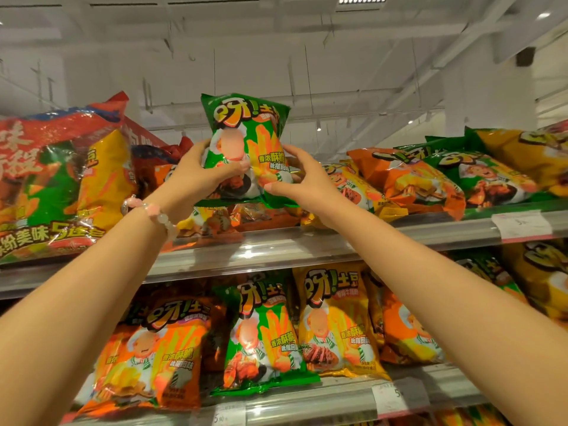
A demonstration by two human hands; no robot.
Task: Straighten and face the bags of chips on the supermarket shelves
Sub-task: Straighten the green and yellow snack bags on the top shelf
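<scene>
Bright white light comes from the ceiling lamps (543,15) overhead, washing out the ceiling and throwing glare on the clear shelf rail (276,250) beneath my arms. The wide lens bends the edges, and the bags at far left (40,186) look smeared and soft.

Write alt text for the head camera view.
Two bare hands hold a green chip bag upright above the top shelf, left hand gripping its left side, right hand its right. Orange, green and yellow bags lie flat there; more stand on the shelf below.
</scene>
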